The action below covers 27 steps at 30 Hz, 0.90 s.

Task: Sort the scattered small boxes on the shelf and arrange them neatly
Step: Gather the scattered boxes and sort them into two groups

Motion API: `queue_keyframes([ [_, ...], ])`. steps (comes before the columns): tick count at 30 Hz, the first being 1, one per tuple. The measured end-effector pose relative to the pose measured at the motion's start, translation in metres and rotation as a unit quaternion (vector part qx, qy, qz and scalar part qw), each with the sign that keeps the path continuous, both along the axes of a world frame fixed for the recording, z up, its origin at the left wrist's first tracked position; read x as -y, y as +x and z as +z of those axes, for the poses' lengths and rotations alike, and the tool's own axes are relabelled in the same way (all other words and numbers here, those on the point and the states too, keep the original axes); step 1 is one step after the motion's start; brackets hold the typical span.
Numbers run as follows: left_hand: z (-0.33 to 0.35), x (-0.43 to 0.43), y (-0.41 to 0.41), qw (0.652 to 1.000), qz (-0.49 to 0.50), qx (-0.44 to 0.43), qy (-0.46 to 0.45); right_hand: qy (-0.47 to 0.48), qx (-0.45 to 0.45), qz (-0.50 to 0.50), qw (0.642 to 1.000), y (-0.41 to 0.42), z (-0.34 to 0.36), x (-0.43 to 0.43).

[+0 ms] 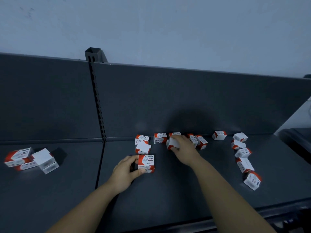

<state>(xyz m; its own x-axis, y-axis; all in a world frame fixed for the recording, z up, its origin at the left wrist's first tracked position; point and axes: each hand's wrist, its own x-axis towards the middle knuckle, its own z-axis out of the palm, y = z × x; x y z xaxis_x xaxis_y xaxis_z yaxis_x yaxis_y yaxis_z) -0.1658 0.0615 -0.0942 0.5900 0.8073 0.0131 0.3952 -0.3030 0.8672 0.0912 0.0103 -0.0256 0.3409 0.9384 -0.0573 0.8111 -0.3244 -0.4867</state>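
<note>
Small red-and-white paper clip boxes lie scattered on a dark grey shelf [168, 190]. My left hand [125, 172] grips a stack of such boxes [146, 163] in the middle, thumb on its near side. My right hand [183, 148] reaches further back and grips another box [173, 143] near the back panel. Several boxes sit in a loose row along the back, among them one [159, 137] left of my right hand. A crooked column of boxes [244, 158] runs down the right side. A small pile of boxes [30, 159] lies at the far left.
A slotted upright post [97, 98] and a seam split the shelf into a left and a right bay. The back panel [185, 98] rises behind the boxes. The shelf's front edge [235, 214] runs low across the view, and a dark bin [296, 140] is at the right.
</note>
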Motion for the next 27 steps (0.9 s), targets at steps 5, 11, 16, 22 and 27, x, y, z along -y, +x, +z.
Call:
queue_keyframes([
  [5,-0.001,-0.001,-0.001,1.0,-0.01,-0.009,-0.004,0.016,-0.104,-0.014,0.994,0.013,-0.011,0.002],
  [11,0.0,-0.002,-0.002,1.0,-0.005,-0.011,-0.003,0.022,-0.107,-0.012,0.994,0.011,-0.017,0.004],
  [16,0.002,-0.001,-0.002,1.0,-0.008,-0.007,-0.001,0.02,-0.075,-0.001,0.997,0.005,-0.019,0.004],
  [22,0.007,-0.001,-0.003,1.0,-0.005,-0.006,-0.009,-0.004,-0.096,0.006,0.995,0.005,-0.02,0.008],
  [27,0.006,0.002,-0.003,1.0,0.007,-0.001,-0.02,0.028,-0.095,0.01,0.995,-0.002,-0.023,0.016],
])
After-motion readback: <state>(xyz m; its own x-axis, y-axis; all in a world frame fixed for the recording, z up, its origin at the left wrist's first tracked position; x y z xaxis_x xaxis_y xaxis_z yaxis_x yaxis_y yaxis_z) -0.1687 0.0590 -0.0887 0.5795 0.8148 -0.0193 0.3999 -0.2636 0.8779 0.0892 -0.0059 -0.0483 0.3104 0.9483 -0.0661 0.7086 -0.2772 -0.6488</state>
